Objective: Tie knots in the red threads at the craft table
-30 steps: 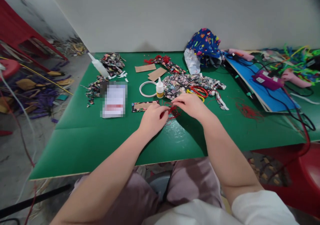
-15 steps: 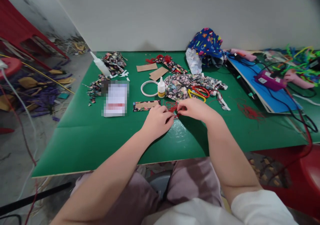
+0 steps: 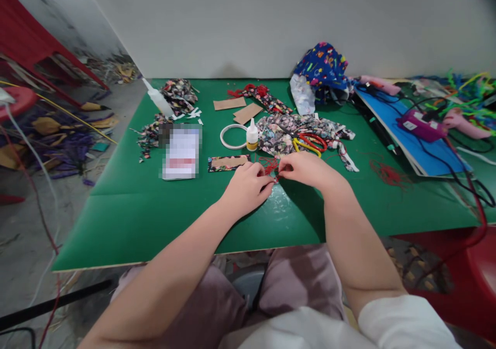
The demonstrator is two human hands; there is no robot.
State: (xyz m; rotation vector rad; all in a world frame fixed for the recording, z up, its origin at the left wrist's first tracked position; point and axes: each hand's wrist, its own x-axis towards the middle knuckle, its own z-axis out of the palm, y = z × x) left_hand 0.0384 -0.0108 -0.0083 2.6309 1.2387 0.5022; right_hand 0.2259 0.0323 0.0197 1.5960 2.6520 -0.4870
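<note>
My left hand (image 3: 250, 185) rests low on the green table, its thumb and fingers closed in a pinch at a bundle of red thread (image 3: 267, 164). Facing it, my right hand (image 3: 304, 169) also pinches at the thread, the fingertips a short gap from the left ones. A small reddish bit shows between the two hands; its shape is mostly hidden by the fingers. Just left of my left hand lies a flat cardboard strip edged with floral fabric (image 3: 228, 163). Behind the hands stand a small glue bottle (image 3: 251, 136) and yellow-and-red-handled scissors (image 3: 310, 143) on floral cloth (image 3: 273, 135).
A roll of white tape (image 3: 228, 145), brown card pieces (image 3: 248, 113) and a phone-like blurred slab (image 3: 181, 153) lie around. At left is a larger squeeze bottle (image 3: 158, 100). Pink glue guns (image 3: 380, 84) and cables sit by a blue folder (image 3: 411, 137) at right.
The whole view has shifted slightly, moving everything a little right. Both hands keep nearly the same pinch at the red thread, with only small finger movement.
</note>
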